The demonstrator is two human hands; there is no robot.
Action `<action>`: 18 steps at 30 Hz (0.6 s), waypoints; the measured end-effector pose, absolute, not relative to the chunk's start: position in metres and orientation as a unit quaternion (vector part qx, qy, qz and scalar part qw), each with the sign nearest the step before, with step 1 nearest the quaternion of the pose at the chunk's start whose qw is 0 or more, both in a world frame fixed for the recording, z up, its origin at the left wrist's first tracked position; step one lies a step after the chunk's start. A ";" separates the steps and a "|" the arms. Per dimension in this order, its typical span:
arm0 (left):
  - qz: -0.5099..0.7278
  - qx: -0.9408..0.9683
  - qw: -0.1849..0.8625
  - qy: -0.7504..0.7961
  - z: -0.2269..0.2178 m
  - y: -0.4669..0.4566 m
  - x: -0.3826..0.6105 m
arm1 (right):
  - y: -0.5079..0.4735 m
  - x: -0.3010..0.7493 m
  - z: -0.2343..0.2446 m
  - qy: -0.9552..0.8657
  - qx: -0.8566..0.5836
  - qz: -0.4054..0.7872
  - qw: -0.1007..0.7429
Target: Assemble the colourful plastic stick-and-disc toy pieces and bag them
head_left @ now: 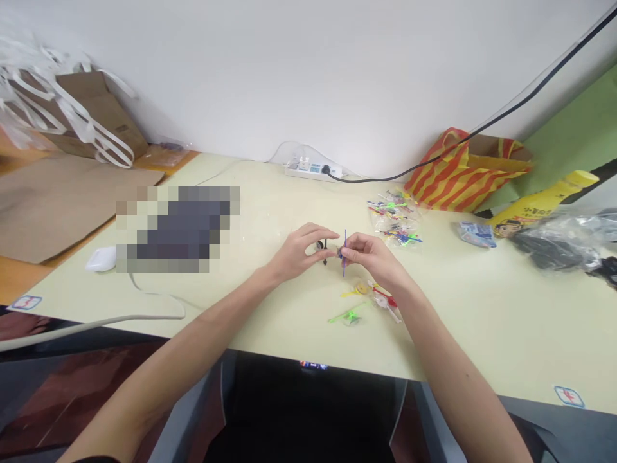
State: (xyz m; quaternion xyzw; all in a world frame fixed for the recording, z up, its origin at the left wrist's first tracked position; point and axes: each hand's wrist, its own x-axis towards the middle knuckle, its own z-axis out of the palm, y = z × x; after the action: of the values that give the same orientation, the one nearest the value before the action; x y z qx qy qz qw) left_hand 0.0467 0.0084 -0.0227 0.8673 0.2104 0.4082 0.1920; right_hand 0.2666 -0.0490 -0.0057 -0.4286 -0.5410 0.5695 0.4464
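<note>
**Blue pinched at right, black framed at left**

Reaches in over the near edge of the desk (pixel 270 321) with bare forearms. Pinches a blue piece (pixel 344 253) with the right fingers (pixel 361 239), thumb and index closed together near its middle. Leaves one thin end poking up above the grip, the other down below. Curves the left fingers (pixel 313 229) into a wide C just beside, thumb and index well apart, tips towards the blue piece. Frames a black piece (pixel 325 245) in that opening, thin and pointed at the lower end, with a round part at its left. Cannot tell whether gripped there or merely seen through the gap.

Has loose pieces on the desk near the right fingers, towards the front: a yellow piece (pixel 362 289), a white piece (pixel 380 300) and a red piece (pixel 391 301) in one cluster beside the right forearm, plus a green piece (pixel 351 316) closer to the front edge. Has two clear bags (pixel 399 235) of mixed coloured pieces farther back at right, one behind the other. Shows a power strip (pixel 313 170) by the wall, a striped bag (pixel 463 170) and a yellow bottle (pixel 542 202) at right, a white case (pixel 101 258) at left.
</note>
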 end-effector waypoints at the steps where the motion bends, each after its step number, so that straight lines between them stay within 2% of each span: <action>1: 0.413 0.869 0.194 0.195 -0.022 0.006 0.048 | -0.049 0.265 -0.007 -0.531 -0.426 0.575 0.454; 18: 0.483 0.837 0.214 0.140 -0.017 -0.006 0.057 | -0.055 0.250 -0.009 -0.435 -0.328 0.701 0.461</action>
State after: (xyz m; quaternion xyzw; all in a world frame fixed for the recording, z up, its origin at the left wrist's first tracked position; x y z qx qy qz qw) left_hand 0.0575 -0.0059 -0.0171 0.8374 0.1401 0.4829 0.2140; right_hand 0.2500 -0.0545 -0.0087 -0.3283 -0.4345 0.7007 0.4609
